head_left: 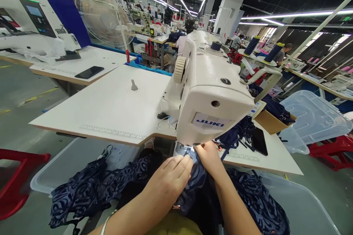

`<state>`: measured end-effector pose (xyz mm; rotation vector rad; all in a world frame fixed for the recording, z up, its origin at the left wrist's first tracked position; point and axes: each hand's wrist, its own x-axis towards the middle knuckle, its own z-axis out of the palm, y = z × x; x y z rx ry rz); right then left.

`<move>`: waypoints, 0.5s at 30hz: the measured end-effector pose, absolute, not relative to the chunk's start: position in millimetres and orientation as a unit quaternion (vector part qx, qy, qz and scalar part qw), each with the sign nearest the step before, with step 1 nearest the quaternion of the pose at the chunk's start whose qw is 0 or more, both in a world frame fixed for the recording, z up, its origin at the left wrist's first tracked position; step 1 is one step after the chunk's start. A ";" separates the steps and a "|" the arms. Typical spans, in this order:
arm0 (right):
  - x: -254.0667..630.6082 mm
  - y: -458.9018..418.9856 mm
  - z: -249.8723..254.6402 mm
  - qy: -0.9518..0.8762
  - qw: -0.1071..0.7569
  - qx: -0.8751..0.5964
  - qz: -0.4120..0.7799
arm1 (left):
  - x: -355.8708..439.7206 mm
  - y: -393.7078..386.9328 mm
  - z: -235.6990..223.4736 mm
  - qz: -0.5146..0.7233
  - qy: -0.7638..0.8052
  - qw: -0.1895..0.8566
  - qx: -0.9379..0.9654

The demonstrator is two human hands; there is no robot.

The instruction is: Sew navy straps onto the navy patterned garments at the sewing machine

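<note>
Under the head of a white JUKI sewing machine [217, 102] lies a navy garment [197, 180] with a shiny surface. My left hand [173, 174] presses on the garment's left side, fingers together and curled over the fabric just in front of the needle area. Close by on the right, my right hand [210, 158] grips the same cloth near the machine's foot. The machine head partly covers its fingertips. Needle and stitch line are hidden from view.
Patterned navy garments [93, 187] hang over a clear bin at left; more navy pieces [256, 198] lie at right. Navy straps [234, 132] and a black phone [259, 141] rest on the table's right. A grey metal piece [134, 85] lies on the white tabletop [110, 106].
</note>
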<state>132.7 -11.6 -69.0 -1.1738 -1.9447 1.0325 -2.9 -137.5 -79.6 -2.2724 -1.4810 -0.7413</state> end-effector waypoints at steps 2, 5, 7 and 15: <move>129.9 -4.3 -68.9 -0.759 0.314 -0.425 0.380 | 0.0 -136.8 -85.7 -0.243 -0.531 0.172 -0.793; 126.8 1.1 -72.7 -0.775 0.325 -0.399 0.367 | 3.1 -134.0 -87.7 -0.238 -0.541 0.189 -0.784; 125.6 2.0 -75.3 -0.780 0.336 -0.389 0.356 | 4.2 -132.0 -84.2 -0.247 -0.543 0.202 -0.777; 123.2 0.6 -73.0 -0.795 0.337 -0.382 0.331 | 6.7 -130.2 -75.6 -0.252 -0.553 0.204 -0.768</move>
